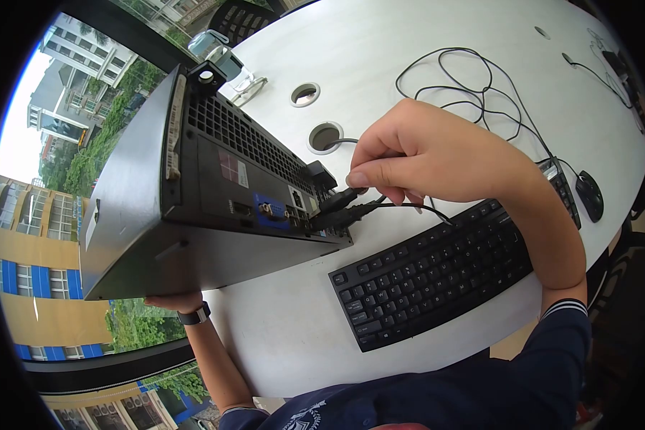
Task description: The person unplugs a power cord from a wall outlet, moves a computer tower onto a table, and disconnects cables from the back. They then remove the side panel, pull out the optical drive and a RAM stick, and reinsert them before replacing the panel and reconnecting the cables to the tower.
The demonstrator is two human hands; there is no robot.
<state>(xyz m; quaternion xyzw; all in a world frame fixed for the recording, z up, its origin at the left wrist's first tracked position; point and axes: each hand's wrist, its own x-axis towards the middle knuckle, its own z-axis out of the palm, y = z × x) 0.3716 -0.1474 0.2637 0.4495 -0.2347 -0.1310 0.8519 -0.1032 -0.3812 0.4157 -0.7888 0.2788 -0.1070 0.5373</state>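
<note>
A black desktop computer case [215, 193] is tilted up on the left, its rear panel of ports facing right. Under its lower edge is my left hand [173, 302], gripping the case, with most of the fingers hidden behind it. My right hand [408, 154] pinches a black cable plug [342, 199] between thumb and forefinger at the rear ports. Just below that, another black plug [337, 218] sits in the panel with its cable trailing right. The blue VGA port [271, 211] has nothing plugged into it.
A black keyboard [430, 276] lies on the white table [265, 344] below my right hand, with a black mouse [589, 196] to its right. Loose black cable [484, 93] is coiled farther back. Two round grommet holes, one here [325, 137], lie behind the case.
</note>
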